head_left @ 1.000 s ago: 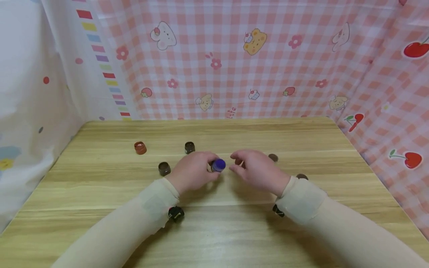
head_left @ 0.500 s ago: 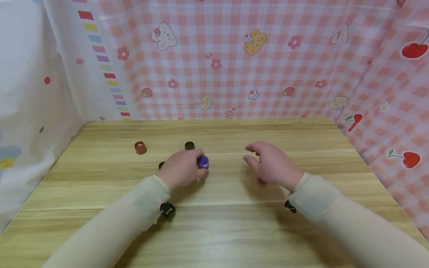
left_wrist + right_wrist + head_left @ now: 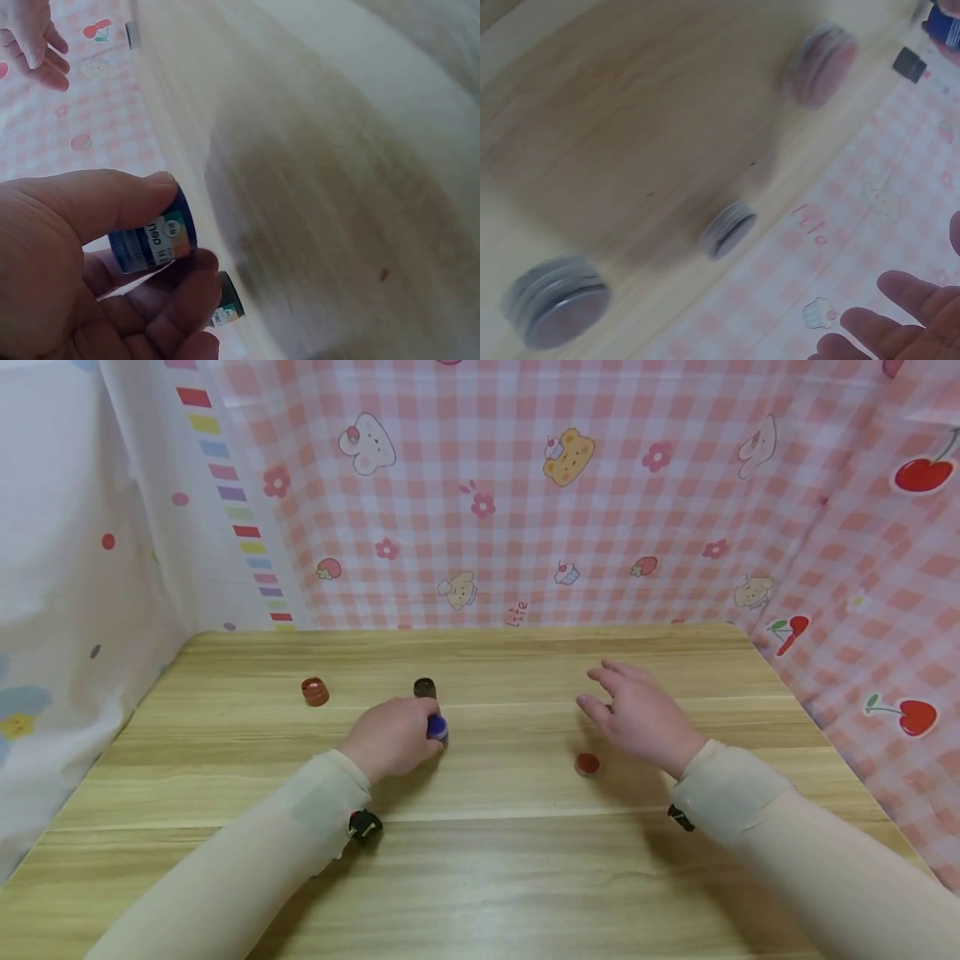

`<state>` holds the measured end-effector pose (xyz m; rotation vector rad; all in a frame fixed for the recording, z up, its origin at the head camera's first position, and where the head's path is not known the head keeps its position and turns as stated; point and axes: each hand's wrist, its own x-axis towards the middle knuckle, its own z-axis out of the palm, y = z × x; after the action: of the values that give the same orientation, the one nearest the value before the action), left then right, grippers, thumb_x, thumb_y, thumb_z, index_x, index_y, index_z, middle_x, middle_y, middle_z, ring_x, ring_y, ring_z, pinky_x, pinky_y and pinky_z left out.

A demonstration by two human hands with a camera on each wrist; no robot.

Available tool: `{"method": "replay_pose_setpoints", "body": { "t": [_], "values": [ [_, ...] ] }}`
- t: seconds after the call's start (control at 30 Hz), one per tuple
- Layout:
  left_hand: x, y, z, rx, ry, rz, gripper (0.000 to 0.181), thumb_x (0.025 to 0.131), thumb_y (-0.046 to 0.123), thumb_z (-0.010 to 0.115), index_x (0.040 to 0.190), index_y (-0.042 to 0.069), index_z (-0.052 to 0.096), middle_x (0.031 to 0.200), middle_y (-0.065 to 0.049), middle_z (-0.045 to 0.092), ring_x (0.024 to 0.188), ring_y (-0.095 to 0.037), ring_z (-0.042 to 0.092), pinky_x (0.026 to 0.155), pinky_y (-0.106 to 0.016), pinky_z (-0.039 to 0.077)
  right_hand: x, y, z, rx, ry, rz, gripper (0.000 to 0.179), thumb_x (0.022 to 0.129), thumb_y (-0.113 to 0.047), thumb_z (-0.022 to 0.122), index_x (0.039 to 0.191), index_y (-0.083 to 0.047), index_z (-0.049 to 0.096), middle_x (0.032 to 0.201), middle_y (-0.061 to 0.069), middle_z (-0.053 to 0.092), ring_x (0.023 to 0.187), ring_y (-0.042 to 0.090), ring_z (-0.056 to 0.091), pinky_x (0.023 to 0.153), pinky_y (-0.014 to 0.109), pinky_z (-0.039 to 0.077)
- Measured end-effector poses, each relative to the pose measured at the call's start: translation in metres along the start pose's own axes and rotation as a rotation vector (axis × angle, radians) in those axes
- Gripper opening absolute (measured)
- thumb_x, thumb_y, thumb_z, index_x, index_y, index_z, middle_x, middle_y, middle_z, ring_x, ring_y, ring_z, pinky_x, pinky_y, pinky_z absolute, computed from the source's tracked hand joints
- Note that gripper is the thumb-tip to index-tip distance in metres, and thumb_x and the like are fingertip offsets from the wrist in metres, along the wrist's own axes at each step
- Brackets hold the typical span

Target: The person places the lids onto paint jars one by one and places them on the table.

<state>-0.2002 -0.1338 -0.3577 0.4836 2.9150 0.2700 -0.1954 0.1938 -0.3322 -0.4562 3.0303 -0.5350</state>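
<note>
My left hand (image 3: pixel 392 737) pinches a small blue paint jar (image 3: pixel 154 236) between thumb and fingers, above the wooden table. The label side shows in the left wrist view; from the head its blue top (image 3: pixel 438 728) faces right. A dark jar (image 3: pixel 424 687) stands just behind that hand, and a reddish-brown jar (image 3: pixel 315 692) is farther left. My right hand (image 3: pixel 645 714) hovers with fingers extended and holds nothing. Below and left of it lies a round red lid (image 3: pixel 587 765). Two more lids, a small one (image 3: pixel 730 229) and a larger one (image 3: pixel 559 300), appear in the right wrist view.
The wooden tabletop (image 3: pixel 480 877) reaches back to a pink checked cloth (image 3: pixel 480 527). A white cloth (image 3: pixel 67 568) hangs at the left side, and more checked cloth (image 3: pixel 885 610) hangs at the right.
My hands have moved apart: the left went left with the blue jar, the right went right and slightly back. The red lid has come into view, while a second dark jar is now hidden.
</note>
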Motion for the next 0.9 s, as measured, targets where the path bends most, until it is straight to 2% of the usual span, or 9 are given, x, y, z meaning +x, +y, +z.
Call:
{"method": "replay_pose_setpoints", "body": {
  "t": [0.13, 0.37, 0.7, 0.9],
  "values": [
    [-0.001, -0.001, -0.001, 0.024, -0.022, -0.006, 0.039, 0.096, 0.032, 0.076, 0.125, 0.007, 0.068, 0.111, -0.010, 0.072, 0.096, -0.022, 0.067, 0.092, -0.044, 0.058, 0.001, 0.008, -0.001, -0.001, -0.015, 0.026, 0.061, 0.111, -0.036, 0.050, 0.154, 0.006, 0.044, 0.167, 0.032, 0.030, 0.157, 0.049, 0.024, 0.128, 0.063, 0.018],
    [-0.001, -0.001, -0.002, 0.029, -0.041, -0.019, 0.034, 0.095, 0.029, 0.078, 0.119, 0.006, 0.069, 0.106, -0.009, 0.070, 0.091, -0.021, 0.065, 0.091, -0.043, 0.057, 0.002, 0.020, -0.003, -0.031, -0.048, 0.048, 0.066, 0.111, -0.039, 0.048, 0.157, 0.007, 0.038, 0.168, 0.035, 0.022, 0.158, 0.052, 0.016, 0.128, 0.063, 0.015],
    [0.004, 0.002, 0.002, 0.055, -0.059, -0.007, 0.034, 0.095, 0.029, 0.078, 0.118, 0.005, 0.069, 0.105, -0.008, 0.072, 0.091, -0.021, 0.066, 0.090, -0.042, 0.058, 0.004, 0.028, -0.001, -0.077, -0.072, 0.036, 0.069, 0.111, -0.041, 0.046, 0.157, 0.010, 0.036, 0.166, 0.038, 0.025, 0.159, 0.051, 0.013, 0.130, 0.060, 0.008],
    [0.007, 0.003, 0.003, 0.043, -0.084, -0.035, 0.034, 0.095, 0.029, 0.079, 0.118, 0.005, 0.069, 0.104, -0.008, 0.071, 0.090, -0.021, 0.064, 0.089, -0.043, 0.058, 0.003, 0.031, 0.000, -0.073, -0.081, 0.049, 0.070, 0.112, -0.041, 0.045, 0.158, 0.010, 0.034, 0.167, 0.037, 0.022, 0.160, 0.050, 0.011, 0.131, 0.060, 0.006]
  ]
}}
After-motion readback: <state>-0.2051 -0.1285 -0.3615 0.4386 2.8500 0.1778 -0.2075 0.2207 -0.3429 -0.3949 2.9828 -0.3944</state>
